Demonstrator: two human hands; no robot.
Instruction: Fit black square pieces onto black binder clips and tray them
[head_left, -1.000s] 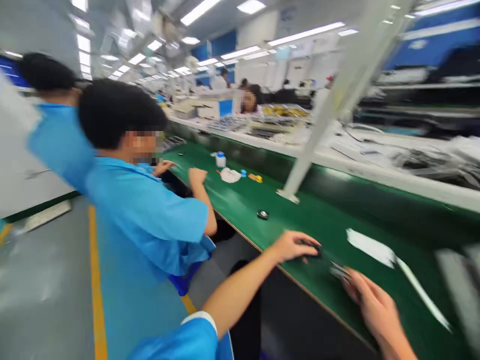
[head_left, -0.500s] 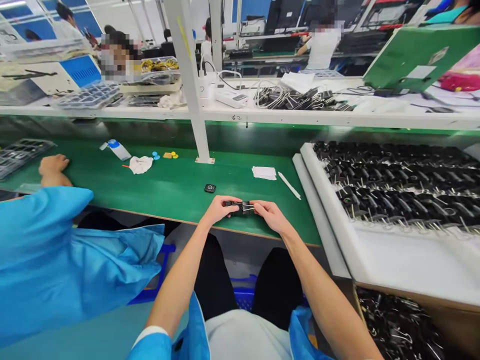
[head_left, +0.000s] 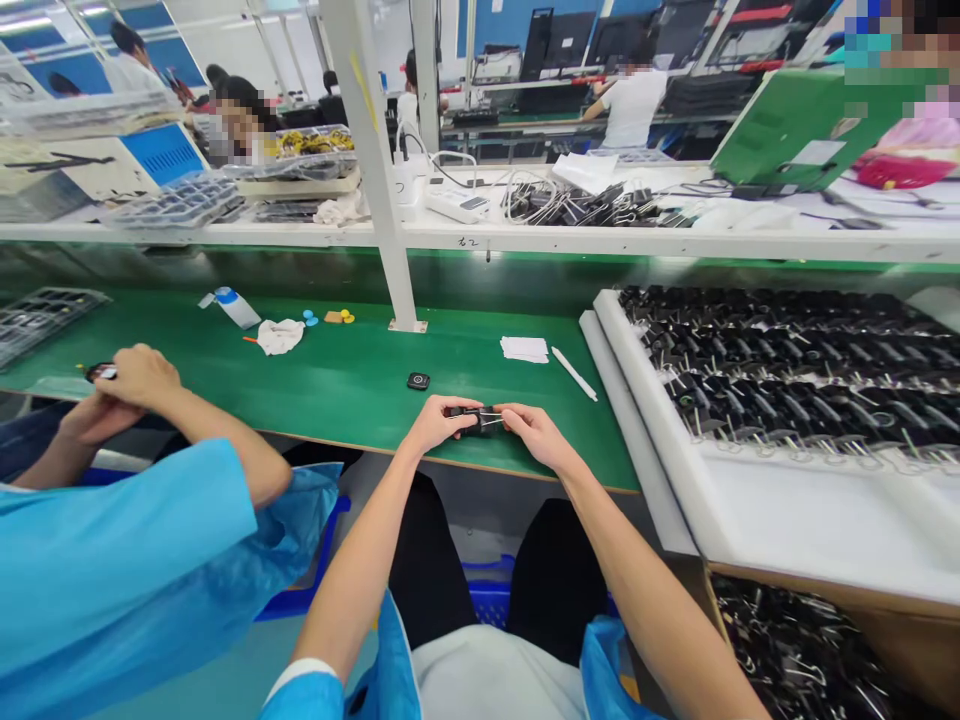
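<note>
Grips small black part point(head_left: 470, 420) in left hand point(head_left: 435, 424), pinches wire handles point(head_left: 492, 415) with right hand point(head_left: 535, 432), over green bench point(head_left: 337, 390).

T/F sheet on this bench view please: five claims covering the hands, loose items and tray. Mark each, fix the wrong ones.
1. The left hand and right hand are both on one black piece. True.
2. The right hand holds the white stick. False: the stick lies on the green bench; that hand is at the metal wire handles.
3. A small black square item lies beyond the hands, untouched. True.
4. The white cloth is right of the white post. False: it is left of the post's foot.
5. The white tray at right bears rows of black parts. True.
</note>
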